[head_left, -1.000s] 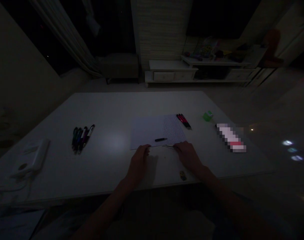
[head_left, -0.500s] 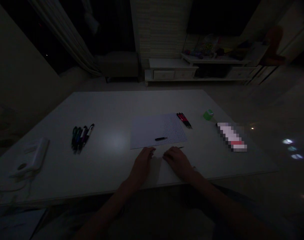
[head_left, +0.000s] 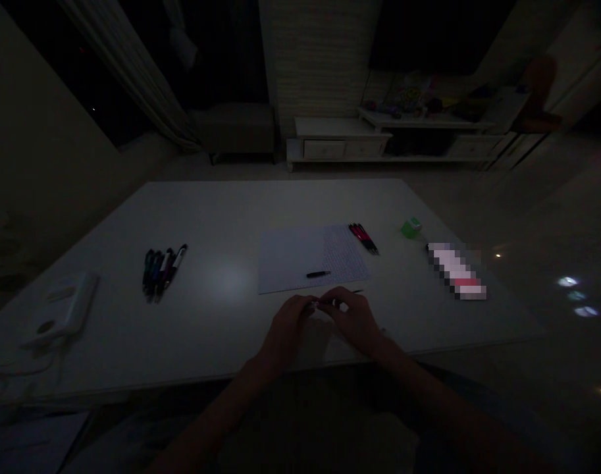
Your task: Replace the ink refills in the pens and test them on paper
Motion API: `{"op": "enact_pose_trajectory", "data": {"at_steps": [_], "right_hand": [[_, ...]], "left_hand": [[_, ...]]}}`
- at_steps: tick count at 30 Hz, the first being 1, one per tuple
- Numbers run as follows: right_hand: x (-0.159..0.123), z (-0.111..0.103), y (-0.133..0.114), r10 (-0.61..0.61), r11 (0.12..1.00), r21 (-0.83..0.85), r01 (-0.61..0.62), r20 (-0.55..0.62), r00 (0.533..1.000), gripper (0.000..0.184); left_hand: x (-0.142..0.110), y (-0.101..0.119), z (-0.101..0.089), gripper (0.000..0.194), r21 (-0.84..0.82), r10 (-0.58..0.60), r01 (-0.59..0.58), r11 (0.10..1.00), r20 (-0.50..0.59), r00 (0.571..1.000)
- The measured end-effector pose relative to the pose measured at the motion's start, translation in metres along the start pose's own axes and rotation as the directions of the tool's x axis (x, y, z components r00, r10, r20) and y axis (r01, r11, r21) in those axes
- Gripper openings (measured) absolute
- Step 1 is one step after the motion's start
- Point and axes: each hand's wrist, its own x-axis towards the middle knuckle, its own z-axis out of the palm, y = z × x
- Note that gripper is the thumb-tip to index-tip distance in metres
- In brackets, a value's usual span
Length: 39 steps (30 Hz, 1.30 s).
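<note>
1. The left hand (head_left: pixel 285 331) and the right hand (head_left: pixel 354 321) are holding close together at lower centre of the frame, just above the near edge of the white surface (head_left: pixel 221 214).
2. Both hands are partly closed and are pinching a small dark-and-pale object (head_left: pixel 327 303) between their fingertips, at the centre of the pair. The fingers and dim light are hiding most of it, so its exact kind cannot be told.
3. For an object this small, a firm fingertip pinch with both hands kept close is likely working best, as a looser grip could let it drop.
4. A sheet of paper (head_left: pixel 293 260) is lying just beyond the hands, with a black pen (head_left: pixel 318 274) resting on it. A thin dark stick (head_left: pixel 357 291) is lying just past the right hand.
5. The near edge is running close below both hands, so a slip toward the body could send the object off the surface.
6. Well apart on the left, a bunch of pens (head_left: pixel 162 273) is lying on the surface. At upper right of the paper, a group of red-and-black pens (head_left: pixel 363 238) is lying near a small green block (head_left: pixel 411 228), while a pixelated object (head_left: pixel 455 270) is lying further right.
</note>
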Motion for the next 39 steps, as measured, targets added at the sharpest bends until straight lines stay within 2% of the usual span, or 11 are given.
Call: {"op": "enact_pose_trajectory", "data": {"at_steps": [5, 10, 13, 17, 22, 27, 34, 39], "right_hand": [[0.001, 0.002, -0.002, -0.067, 0.997, 0.047, 0.067, -0.001, 0.998, 0.008], [0.003, -0.006, -0.003, -0.041, 0.999, 0.028, 0.039, 0.050, 0.998, 0.014], [0.010, -0.026, 0.009, -0.032, 0.991, -0.125, 0.043, 0.086, 0.996, 0.010], [0.016, -0.050, 0.037, 0.004, 0.910, -0.413, 0.047, 0.122, 0.992, 0.005], [0.013, -0.048, 0.054, 0.035, 0.863, -0.502, 0.056, 0.170, 0.985, 0.003], [0.013, -0.039, 0.046, -0.002, 0.836, -0.538, 0.107, 0.191, 0.982, 0.005], [0.006, -0.033, 0.021, -0.132, 0.878, -0.429, 0.212, 0.209, 0.969, 0.009], [0.003, -0.031, 0.012, -0.166, 0.879, -0.405, 0.250, 0.230, 0.959, 0.009]], "left_hand": [[-0.001, 0.003, -0.002, 0.016, 0.006, 0.044, -0.044, 0.999, -0.039, 0.998], [-0.003, 0.006, -0.004, 0.016, -0.028, 0.028, -0.030, 0.999, -0.061, 0.998], [-0.003, 0.007, -0.006, 0.015, -0.057, -0.006, 0.002, 0.998, -0.074, 0.997], [-0.007, 0.008, -0.010, 0.016, -0.112, -0.064, 0.053, 0.992, -0.091, 0.994], [-0.011, 0.007, -0.012, 0.022, -0.144, -0.158, 0.152, 0.978, -0.036, 0.987], [-0.008, 0.006, -0.009, 0.018, -0.078, -0.136, 0.133, 0.988, -0.033, 0.990], [-0.006, 0.000, -0.003, 0.016, -0.004, -0.089, 0.089, 0.996, -0.056, 0.994], [-0.006, -0.001, -0.004, 0.016, 0.040, -0.069, 0.071, 0.997, -0.063, 0.996]]}}
